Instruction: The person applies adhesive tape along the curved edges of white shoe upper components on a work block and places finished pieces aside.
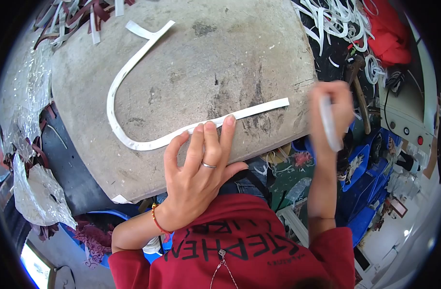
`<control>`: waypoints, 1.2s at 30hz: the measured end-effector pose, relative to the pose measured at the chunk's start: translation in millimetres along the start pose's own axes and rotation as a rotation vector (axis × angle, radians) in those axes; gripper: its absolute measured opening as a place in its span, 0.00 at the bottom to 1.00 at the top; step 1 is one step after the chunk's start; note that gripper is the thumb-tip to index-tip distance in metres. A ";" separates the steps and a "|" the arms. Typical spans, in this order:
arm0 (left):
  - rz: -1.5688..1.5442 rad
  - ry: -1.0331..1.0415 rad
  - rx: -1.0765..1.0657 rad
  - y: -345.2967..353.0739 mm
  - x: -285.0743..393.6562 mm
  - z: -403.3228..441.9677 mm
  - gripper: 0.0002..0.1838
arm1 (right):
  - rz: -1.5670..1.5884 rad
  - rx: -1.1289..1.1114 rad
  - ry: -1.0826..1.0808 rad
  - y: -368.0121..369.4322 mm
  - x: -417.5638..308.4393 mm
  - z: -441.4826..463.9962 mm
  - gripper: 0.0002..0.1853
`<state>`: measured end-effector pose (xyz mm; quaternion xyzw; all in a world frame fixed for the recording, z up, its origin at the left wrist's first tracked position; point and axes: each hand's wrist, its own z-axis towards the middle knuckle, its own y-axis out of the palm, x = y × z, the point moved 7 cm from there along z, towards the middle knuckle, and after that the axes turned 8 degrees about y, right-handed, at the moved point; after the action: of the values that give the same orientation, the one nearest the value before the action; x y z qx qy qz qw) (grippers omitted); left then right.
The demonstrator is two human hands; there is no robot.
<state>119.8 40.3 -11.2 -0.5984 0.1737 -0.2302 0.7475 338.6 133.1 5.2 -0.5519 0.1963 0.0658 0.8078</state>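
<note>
A long white strip (115,120) lies in a curve on the worn grey board (191,62). At its far end, a short piece branches off to form a Y. My left hand (196,166) rests palm down over the near stretch, its fingers extended and their tips touching the strip. Beyond those fingertips, the strip's straight end points right. My right hand (332,98) is raised off the board's right edge, bent and smeared by motion. A pale curved band (329,124) shows across it, whether worn or held I cannot tell.
White strips (338,21) are heaped at the back right, near red cloth (389,33). A hammer (359,91) lies beside the board. Dark red and white strips (83,17) sit at the back left, above clear plastic wrap (32,82). Blue bins (362,166) stand right.
</note>
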 end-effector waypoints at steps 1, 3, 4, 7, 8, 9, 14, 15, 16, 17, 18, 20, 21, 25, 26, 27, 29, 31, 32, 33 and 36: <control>-0.012 -0.007 0.007 -0.1 -1.3 -2.2 0.40 | 0.281 0.023 0.205 -15.3 37.1 6.7 0.04; -0.122 -0.021 -0.004 1.0 -13.0 3.6 0.42 | 0.301 0.160 0.254 -53.8 29.6 9.1 0.07; -0.194 -0.024 -0.033 -0.8 -15.6 1.2 0.43 | 0.286 0.058 0.220 -56.9 14.7 6.5 0.08; -0.324 0.011 -0.053 -7.8 -33.3 -0.3 0.45 | 0.421 -0.157 0.145 -47.8 -22.7 5.0 0.12; -0.352 0.020 -0.041 -9.4 -36.3 -9.8 0.44 | 0.491 -0.230 0.123 -41.0 -36.8 4.6 0.13; -0.338 -0.014 -0.015 -11.5 -40.5 -19.2 0.43 | 0.504 -0.187 0.014 -37.8 -61.2 3.7 0.13; -0.255 -0.181 0.047 -19.4 -43.0 -52.2 0.39 | 0.547 -0.762 -0.608 5.4 -180.6 -44.0 0.22; -0.241 -0.214 0.042 -19.0 -42.5 -55.7 0.39 | 0.636 -0.932 -0.593 18.9 -193.3 -55.6 0.25; -0.253 -0.226 0.079 -17.0 -41.2 -61.3 0.38 | 0.664 -1.016 -0.593 31.3 -198.2 -59.8 0.26; -0.240 -0.231 0.085 -18.3 -41.6 -65.1 0.37 | 0.689 -1.101 -0.591 45.9 -202.6 -63.7 0.27; -0.227 -0.235 0.089 -20.0 -42.5 -69.3 0.37 | 0.676 -1.156 -0.594 54.3 -205.4 -67.3 0.28; -0.207 -0.263 0.087 -21.5 -46.1 -82.3 0.36 | 0.610 -1.232 -0.606 67.6 -205.4 -69.1 0.28; -0.208 -0.280 0.096 -22.7 -47.8 -86.5 0.36 | 0.556 -1.251 -0.613 72.1 -204.0 -67.9 0.28; -0.233 -0.332 0.138 -20.9 -46.0 -95.8 0.35 | 0.470 -1.276 -0.595 72.6 -209.0 -68.7 0.26; -0.236 -0.342 0.157 -19.5 -44.8 -97.7 0.35 | 0.478 -1.268 -0.600 72.6 -210.5 -69.0 0.26; -0.242 -0.351 0.174 -19.0 -44.3 -99.4 0.35 | 0.484 -1.262 -0.602 72.5 -211.0 -69.8 0.25; -0.231 -0.299 0.156 -20.2 -43.4 -97.8 0.34 | 0.483 -1.234 -0.632 72.3 -212.6 -70.5 0.23; -0.215 -0.250 0.110 -21.7 -44.6 -94.1 0.34 | 0.475 -1.190 -0.678 71.7 -216.3 -72.4 0.20; -0.208 -0.226 0.074 -21.8 -45.3 -90.7 0.34 | 0.441 -1.129 -0.669 69.8 -216.4 -72.0 0.19; -0.207 -0.200 0.036 -22.1 -42.3 -88.1 0.34 | 0.403 -1.071 -0.654 66.0 -216.2 -71.8 0.18; -0.211 -0.217 0.049 -22.6 -41.1 -82.1 0.35 | 0.326 -0.999 -0.623 63.2 -206.9 -57.0 0.14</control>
<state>38.6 -7.9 -8.1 -0.6164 0.0223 -0.2457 0.7478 115.1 127.7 13.2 -0.7817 -0.0217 0.4310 0.4502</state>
